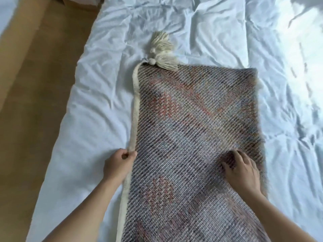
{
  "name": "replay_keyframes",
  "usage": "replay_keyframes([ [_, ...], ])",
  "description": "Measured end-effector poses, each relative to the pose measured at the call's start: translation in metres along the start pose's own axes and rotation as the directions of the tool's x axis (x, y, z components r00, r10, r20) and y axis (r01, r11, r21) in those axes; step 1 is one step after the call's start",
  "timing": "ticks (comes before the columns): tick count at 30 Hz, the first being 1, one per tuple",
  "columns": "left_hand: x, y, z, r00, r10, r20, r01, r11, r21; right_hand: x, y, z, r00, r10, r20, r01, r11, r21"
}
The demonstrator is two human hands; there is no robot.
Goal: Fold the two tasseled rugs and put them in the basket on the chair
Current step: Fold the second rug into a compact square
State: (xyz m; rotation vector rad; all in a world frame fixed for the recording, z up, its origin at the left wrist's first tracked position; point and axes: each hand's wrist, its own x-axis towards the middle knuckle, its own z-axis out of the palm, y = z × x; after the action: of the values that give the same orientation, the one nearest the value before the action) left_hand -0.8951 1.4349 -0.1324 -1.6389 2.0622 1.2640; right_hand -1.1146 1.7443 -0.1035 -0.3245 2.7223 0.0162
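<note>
A woven rug in grey, blue and faded red lies lengthwise on the bed, folded so its back faces up. A cream border runs down its left edge. Two cream tassels lie bunched at the far left corner. My left hand grips the cream border about halfway along the left edge. My right hand rests on the rug near its right edge, fingers bent and spread on the weave. Neither the second rug, nor the basket, nor the chair is in view.
A wrinkled white sheet covers the bed on all sides of the rug. Brown wooden floor runs along the bed's left side. Bright light falls on the sheet at the far right.
</note>
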Motion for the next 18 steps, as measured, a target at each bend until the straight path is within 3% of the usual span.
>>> replay_keyframes([
  [4,-0.069,-0.064,0.02,0.994,-0.079,0.074,0.075,0.996,0.055,-0.091,0.1,0.025,0.971,0.226,0.084,-0.228,0.973,0.027],
  [7,-0.119,-0.104,0.037,0.974,-0.178,0.138,0.177,0.984,0.021,-0.135,0.14,0.04,0.942,0.29,0.166,-0.317,0.933,0.169],
  [10,-0.159,-0.128,0.053,0.951,-0.277,0.137,0.283,0.959,-0.027,-0.171,0.168,0.051,0.955,0.192,0.226,-0.249,0.933,0.26],
  [14,-0.188,-0.142,0.064,0.943,-0.309,0.124,0.324,0.937,-0.13,-0.192,0.195,0.062,0.963,0.049,0.264,-0.141,0.929,0.343],
  [16,-0.196,-0.145,0.066,0.944,-0.316,0.093,0.328,0.929,-0.17,-0.19,0.2,0.062,0.967,0.094,0.237,-0.208,0.827,0.521],
  [18,-0.204,-0.143,0.066,0.951,-0.306,0.052,0.31,0.929,-0.202,-0.186,0.198,0.058,0.937,0.178,0.301,-0.348,0.561,0.751],
])
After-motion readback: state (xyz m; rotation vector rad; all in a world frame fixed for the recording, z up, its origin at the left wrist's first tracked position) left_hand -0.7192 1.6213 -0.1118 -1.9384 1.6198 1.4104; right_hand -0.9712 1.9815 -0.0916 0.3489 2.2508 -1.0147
